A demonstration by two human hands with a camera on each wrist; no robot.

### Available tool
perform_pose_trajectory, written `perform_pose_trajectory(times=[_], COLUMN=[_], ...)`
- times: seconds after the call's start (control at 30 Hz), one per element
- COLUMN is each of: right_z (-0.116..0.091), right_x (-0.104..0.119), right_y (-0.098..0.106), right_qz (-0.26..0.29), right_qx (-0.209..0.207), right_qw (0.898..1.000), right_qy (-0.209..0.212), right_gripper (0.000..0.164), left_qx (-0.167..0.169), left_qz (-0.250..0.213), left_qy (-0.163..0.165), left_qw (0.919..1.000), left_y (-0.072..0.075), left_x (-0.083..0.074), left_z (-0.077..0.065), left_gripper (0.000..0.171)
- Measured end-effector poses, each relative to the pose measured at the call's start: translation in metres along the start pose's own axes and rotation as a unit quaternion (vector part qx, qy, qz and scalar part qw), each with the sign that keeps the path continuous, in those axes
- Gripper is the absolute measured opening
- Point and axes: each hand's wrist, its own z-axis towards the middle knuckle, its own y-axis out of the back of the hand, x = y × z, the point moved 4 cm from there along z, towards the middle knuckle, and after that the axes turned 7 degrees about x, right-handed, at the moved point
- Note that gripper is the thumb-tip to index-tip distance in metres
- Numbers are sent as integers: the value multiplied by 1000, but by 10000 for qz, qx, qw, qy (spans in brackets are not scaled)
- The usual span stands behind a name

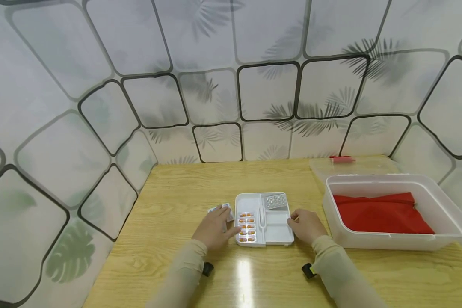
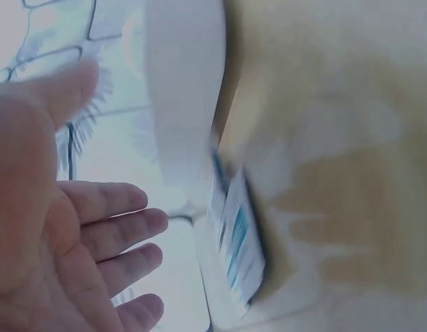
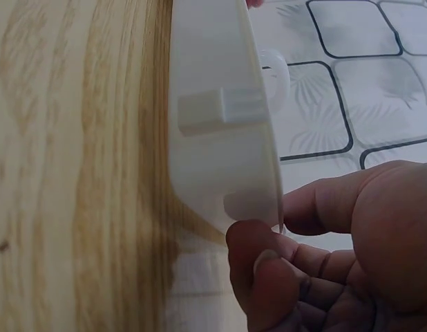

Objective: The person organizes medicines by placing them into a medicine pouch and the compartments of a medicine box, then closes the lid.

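Observation:
A white pill case (image 1: 279,234) with compartments lies on the wooden table. Its left part holds a blister pack of orange-and-white capsules (image 1: 247,226); a silver blister pack (image 1: 275,201) sits in the upper right compartment. At the case's right edge, my right hand (image 1: 308,226) pinches the rim between thumb and fingers; the right wrist view shows the case's side wall (image 3: 220,159) there. My left hand (image 1: 214,226) is over the left side with fingers extended, holding nothing. Near its fingers are small white packs with blue print (image 2: 241,242), partly hidden by the hand in the head view.
A clear plastic bin (image 1: 392,241) holding a red zippered pouch (image 1: 381,214) stands to the right. Its transparent lid (image 1: 373,164) lies behind it. A patterned curtain (image 1: 215,98) encloses the table's back and sides.

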Motion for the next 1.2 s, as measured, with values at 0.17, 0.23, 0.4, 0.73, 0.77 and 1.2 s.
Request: perform_pose_trajectory(times=[0.17, 0.23, 0.4, 0.73, 0.77, 1.2], right_z=[1, 1, 2, -1, -1, 0], right_x=[-3, -4, -3, -1, -2, -1], right_y=[-2, -2, -4, -4, -4, -6], right_qz=[51, 74, 52, 9, 12, -42], right_qx=[31, 63, 42, 71, 91, 129], right_qw=[10000, 10000, 10000, 10000, 10000, 9999], right_qy=[-9, -6, 21, 2, -10, -42], right_gripper=[20, 20, 20, 21, 21, 21], left_qx=[-18, 142, 549, 805, 811, 628], left_qz=[314, 463, 444, 856, 907, 653], left_qy=[451, 615, 870, 1010, 1016, 934], left_qw=[9985, 9969, 9937, 9879, 9874, 9915], left_y=[17, 19, 17, 12, 11, 4], left_x=[20, 29, 38, 34, 34, 37], left_z=[12, 19, 36, 56, 57, 63], left_gripper=[63, 64, 68, 75, 74, 58])
